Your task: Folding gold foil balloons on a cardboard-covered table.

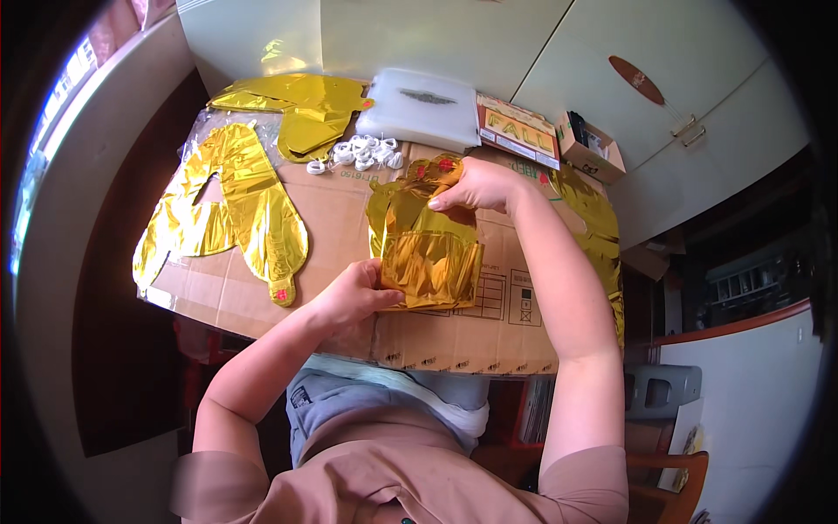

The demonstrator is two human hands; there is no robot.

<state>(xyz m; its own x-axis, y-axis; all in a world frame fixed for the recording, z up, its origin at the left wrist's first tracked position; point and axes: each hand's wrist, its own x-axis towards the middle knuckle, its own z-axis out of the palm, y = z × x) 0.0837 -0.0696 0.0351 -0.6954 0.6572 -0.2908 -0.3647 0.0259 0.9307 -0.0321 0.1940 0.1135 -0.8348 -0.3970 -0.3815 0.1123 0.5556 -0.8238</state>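
Note:
A folded gold foil balloon (428, 266) is held between my two hands above the cardboard-covered table. My left hand (353, 293) grips its lower left corner, with the thumb lying over the front. At the upper right, my right hand (480, 186) pinches the crumpled top end, where a small red mark shows. Left of my hands, a flat gold foil balloon shaped like a letter A (236, 188) lies with its red-marked tab toward me. Another gold foil balloon (314, 113) is spread out behind it.
Several small white string bundles (365, 151) lie near a stack of clear plastic bags (419, 109). Farther right are a printed packet (519, 131) and an open small box (592, 147). More gold foil (589, 214) covers the table's right edge. Pale cabinets (419, 35) stand behind.

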